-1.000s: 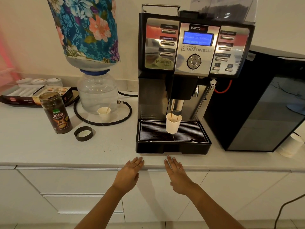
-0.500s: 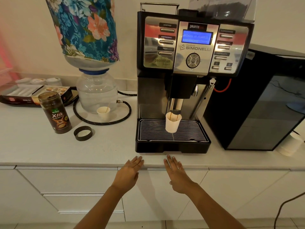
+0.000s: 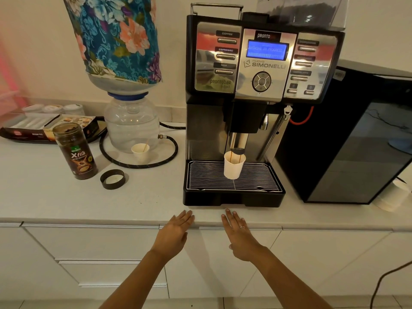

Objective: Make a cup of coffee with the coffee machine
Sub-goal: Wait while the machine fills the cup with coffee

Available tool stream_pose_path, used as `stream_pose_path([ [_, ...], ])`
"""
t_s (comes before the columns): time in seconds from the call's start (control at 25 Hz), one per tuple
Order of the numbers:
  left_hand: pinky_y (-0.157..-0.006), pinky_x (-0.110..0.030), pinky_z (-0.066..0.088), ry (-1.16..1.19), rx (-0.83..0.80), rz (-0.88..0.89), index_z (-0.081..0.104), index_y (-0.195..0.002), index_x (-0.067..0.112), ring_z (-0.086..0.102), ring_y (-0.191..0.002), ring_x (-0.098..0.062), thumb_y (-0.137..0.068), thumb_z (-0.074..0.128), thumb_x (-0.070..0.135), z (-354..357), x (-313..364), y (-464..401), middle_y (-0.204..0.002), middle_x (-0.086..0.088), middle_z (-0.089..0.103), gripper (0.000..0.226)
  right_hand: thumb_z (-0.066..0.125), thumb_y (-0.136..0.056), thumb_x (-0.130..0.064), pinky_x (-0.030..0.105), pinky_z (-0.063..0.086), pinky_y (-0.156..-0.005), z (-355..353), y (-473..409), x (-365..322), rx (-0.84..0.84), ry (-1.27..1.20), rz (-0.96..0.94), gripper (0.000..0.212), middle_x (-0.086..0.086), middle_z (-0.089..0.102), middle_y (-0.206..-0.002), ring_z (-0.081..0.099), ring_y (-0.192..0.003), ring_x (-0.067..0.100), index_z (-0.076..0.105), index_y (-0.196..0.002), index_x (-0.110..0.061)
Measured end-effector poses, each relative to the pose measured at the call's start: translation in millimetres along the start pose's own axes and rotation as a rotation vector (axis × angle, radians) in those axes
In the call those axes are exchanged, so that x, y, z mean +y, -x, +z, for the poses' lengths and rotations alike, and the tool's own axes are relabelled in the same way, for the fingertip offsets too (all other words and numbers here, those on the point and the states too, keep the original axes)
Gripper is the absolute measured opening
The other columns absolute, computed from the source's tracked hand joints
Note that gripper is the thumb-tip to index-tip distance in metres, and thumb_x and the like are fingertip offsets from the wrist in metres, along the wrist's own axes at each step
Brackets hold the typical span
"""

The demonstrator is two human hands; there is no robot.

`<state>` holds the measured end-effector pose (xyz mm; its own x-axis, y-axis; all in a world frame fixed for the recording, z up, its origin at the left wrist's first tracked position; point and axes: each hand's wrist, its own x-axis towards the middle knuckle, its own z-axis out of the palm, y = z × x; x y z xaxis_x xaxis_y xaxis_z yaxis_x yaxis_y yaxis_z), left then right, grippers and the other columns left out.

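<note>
Head view: the coffee machine (image 3: 260,103) stands on the white counter (image 3: 55,197), near the middle; its blue screen (image 3: 267,50) is lit and shows a line of text with a bar under it. A white paper cup (image 3: 233,165) stands upright on the metal grid of the drip tray (image 3: 234,181), directly under the spout (image 3: 238,143); 2 thin brown streams run from the spout into the cup.

The left hand (image 3: 172,234) and the right hand (image 3: 239,236) are both at the front edge of the counter, just before the drip tray; the fingers of each are straight and close together, palms down, so each grip is apart and holds nothing; the fingertips lie over the counter edge, but I cannot tell if they touch it. A ring is on 1 finger of the right hand.

Left of the machine is a clear water container (image 3: 131,123) with a big bottle on top, and the bottle is covered by a flower-pattern cloth (image 3: 113,34); a black hose (image 3: 142,161) curves from the container over the counter toward the machine. Inside this curve stands a small paper cup (image 3: 140,152) with a stick in it. More to the left is a dark jar (image 3: 75,151) marked "Xtra", without lid; the black lid (image 3: 112,179) lies just beside it, open side up. Behind the jar is a flat tray (image 3: 33,132) with boxes. Right of the machine stands a black box-shaped appliance (image 3: 347,139); a roll of white paper (image 3: 392,195) lies near its right corner.
</note>
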<state>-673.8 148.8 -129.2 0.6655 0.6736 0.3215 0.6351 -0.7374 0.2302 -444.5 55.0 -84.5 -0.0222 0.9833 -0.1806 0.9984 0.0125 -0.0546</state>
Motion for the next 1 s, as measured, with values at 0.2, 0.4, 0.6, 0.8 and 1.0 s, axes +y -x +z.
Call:
stream_pose_path([
  [0.2, -0.1, -0.041, 0.033, 0.001, -0.007, -0.003, 0.055, -0.131, 0.011, 0.051, -0.124, -0.026, -0.071, 0.078, 0.004, -0.1, -0.1, 0.1, -0.137, -0.007, 0.052, 0.065, 0.054, -0.093, -0.013, 0.037, -0.011, -0.111, 0.0, -0.4, 0.1, -0.002, 0.0, 0.001, 0.087, 0.005, -0.032, -0.15, -0.022, -0.142, 0.03, -0.014, -0.148, -0.01],
  [0.4, -0.1, -0.038, 0.032, 0.002, -0.01, -0.004, 0.055, -0.13, 0.012, 0.051, -0.124, -0.026, -0.07, 0.079, 0.004, 0.1, -0.5, 0.2, -0.137, -0.007, 0.052, 0.066, 0.054, -0.093, -0.013, 0.037, -0.01, -0.111, 0.6, -0.6, 0.4, 0.001, 0.003, -0.001, 0.087, 0.006, -0.03, -0.152, -0.021, -0.143, 0.03, -0.013, -0.148, -0.01],
  [0.6, -0.1, -0.038, 0.031, 0.002, -0.007, -0.006, 0.055, -0.13, 0.012, 0.051, -0.124, -0.026, -0.07, 0.078, 0.003, -0.7, 0.1, 0.1, -0.136, -0.007, 0.053, 0.065, 0.054, -0.093, -0.013, 0.036, -0.011, -0.111, 0.1, -0.3, 0.4, 0.006, 0.012, -0.003, 0.087, 0.008, -0.024, -0.156, -0.02, -0.143, 0.03, -0.013, -0.148, -0.01],
  [0.8, -0.101, -0.039, 0.031, 0.008, -0.003, -0.007, 0.054, -0.131, 0.011, 0.049, -0.125, -0.026, -0.072, 0.076, 0.002, 0.2, -0.4, 0.0, -0.138, -0.007, 0.051, 0.064, 0.054, -0.093, -0.014, 0.036, -0.011, -0.109, 0.8, -0.4, 0.5, 0.007, 0.022, 0.0, 0.087, 0.008, -0.025, -0.155, -0.021, -0.143, 0.03, -0.014, -0.148, -0.01],
  [1.0, -0.1, -0.041, 0.032, 0.008, -0.005, -0.001, 0.055, -0.131, 0.01, 0.049, -0.125, -0.027, -0.072, 0.077, 0.003, 0.3, -0.8, 0.0, -0.137, -0.008, 0.052, 0.064, 0.055, -0.093, -0.014, 0.036, -0.012, -0.109, 1.0, -1.2, 0.2, -0.003, 0.018, 0.001, 0.088, 0.008, -0.025, -0.155, -0.023, -0.142, 0.029, -0.014, -0.148, -0.01],
])
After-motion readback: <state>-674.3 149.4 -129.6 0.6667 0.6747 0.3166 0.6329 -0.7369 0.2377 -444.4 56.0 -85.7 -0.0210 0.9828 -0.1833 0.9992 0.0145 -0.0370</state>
